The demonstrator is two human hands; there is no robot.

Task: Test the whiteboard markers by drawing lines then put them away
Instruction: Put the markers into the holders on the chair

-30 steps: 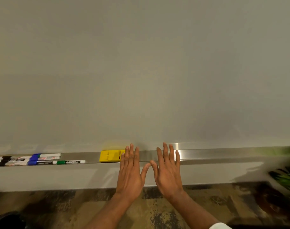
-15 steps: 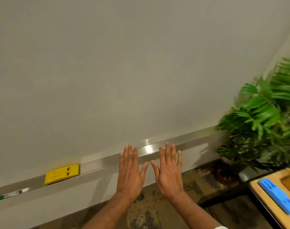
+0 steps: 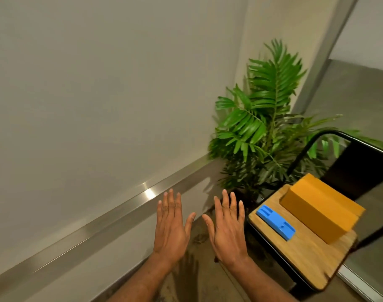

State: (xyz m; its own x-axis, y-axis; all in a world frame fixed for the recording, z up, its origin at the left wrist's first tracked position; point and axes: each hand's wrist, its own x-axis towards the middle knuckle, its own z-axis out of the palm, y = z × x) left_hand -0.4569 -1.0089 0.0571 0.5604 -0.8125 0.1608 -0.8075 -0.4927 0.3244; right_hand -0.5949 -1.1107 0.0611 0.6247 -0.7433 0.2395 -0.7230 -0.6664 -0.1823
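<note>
My left hand (image 3: 171,227) and my right hand (image 3: 227,227) are held out side by side, palms down, fingers straight and spread, holding nothing. They hover in front of the metal tray rail (image 3: 112,221) that runs along the bottom of the blank whiteboard (image 3: 99,94). No markers are in view. On a wooden chair seat (image 3: 299,253) to the right lie an orange box (image 3: 321,210) and a blue eraser (image 3: 275,222).
A green potted palm (image 3: 262,127) stands in the corner past the board's right end. The black chair back (image 3: 365,162) rises behind the orange box. A metal frame post (image 3: 323,53) runs up the right wall. Dark mottled floor lies below my hands.
The view has swung to the right: the markers and yellow eraser on the rail have left the frame, and the plant, chair, orange box and blue eraser have come in. Both hands stay flat.
</note>
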